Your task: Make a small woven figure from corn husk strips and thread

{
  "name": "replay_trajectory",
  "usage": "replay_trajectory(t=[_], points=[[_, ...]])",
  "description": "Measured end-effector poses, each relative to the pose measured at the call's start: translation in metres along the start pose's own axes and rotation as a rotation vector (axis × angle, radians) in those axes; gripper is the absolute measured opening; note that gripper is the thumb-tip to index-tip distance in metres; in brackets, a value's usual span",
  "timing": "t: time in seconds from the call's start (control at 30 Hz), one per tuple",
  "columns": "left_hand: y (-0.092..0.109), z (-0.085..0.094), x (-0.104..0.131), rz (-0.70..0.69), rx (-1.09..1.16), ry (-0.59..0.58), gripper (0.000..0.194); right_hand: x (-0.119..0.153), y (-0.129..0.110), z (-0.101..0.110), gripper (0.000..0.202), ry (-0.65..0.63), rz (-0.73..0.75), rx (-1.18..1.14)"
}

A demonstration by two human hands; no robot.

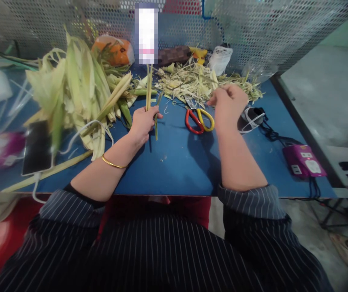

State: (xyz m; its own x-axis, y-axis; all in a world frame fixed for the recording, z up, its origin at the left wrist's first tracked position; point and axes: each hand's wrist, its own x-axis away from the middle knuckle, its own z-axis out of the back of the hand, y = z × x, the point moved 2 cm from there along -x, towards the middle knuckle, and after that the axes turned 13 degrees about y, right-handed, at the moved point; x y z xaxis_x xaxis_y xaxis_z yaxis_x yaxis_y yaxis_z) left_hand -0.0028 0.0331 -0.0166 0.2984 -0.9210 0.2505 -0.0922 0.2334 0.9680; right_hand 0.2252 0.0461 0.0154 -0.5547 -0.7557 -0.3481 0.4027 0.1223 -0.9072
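My left hand (146, 121) is closed round a few thin husk strips (149, 89), which stand upright from it, with a greener piece hanging below the fingers. On the right, my right hand (230, 99) is raised at the near edge of a heap of shredded husks (188, 81). Its fingers are pinched together, and whatever lies between them is too small to make out. Scissors with one red and one yellow handle (198, 121) lie on the blue table (167, 170) between my hands. Large pale green husks (82, 81) are piled to the left.
A phone (38, 148) with a white cable lies at the left. Behind stand an orange package (113, 49), a white bag (220, 60) and a perforated metal screen (240, 24). A dark round object (252, 117) and a purple power socket box (304, 161) are at the right.
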Motion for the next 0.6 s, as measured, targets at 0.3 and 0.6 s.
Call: replay_trajectory(t=[0.3, 0.6], points=[[0.0, 0.002, -0.003, 0.038, 0.085, 0.001, 0.02, 0.015, -0.001, -0.007, 0.009, 0.096, -0.394, -0.397], [0.002, -0.004, 0.014, -0.003, 0.102, -0.23, 0.015, 0.062, -0.009, -0.038, 0.024, -0.461, -0.311, -0.335]])
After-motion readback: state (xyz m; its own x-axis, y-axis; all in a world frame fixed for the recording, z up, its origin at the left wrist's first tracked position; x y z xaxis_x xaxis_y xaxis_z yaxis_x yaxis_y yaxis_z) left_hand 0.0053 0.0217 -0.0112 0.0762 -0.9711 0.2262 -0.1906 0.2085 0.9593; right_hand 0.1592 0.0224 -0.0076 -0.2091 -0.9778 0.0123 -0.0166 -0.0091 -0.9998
